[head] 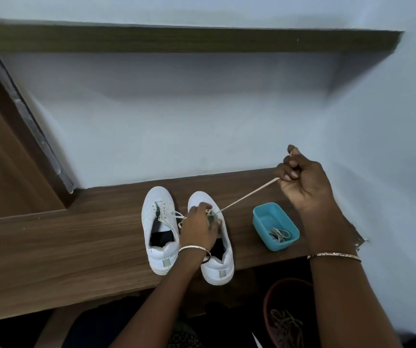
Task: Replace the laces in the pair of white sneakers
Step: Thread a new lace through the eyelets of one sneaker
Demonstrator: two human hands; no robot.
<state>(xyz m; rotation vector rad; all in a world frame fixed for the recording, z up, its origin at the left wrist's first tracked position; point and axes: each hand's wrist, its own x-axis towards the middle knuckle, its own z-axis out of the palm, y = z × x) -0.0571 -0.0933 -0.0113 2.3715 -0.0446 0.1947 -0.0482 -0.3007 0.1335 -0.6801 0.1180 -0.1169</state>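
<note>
The left hand [199, 223] grips the throat of the white leather low-top sneaker [217, 270], anchoring it on the brown wood-grain surface [89, 247], so that the right hand [305, 182], raised right of that sneaker, can clench the cream flat lace [247, 195] and hold it taut.

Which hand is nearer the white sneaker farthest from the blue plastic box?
Left: left hand holds the neighbouring sneaker beside it; right hand pulls a cream lace far to its right.
</note>
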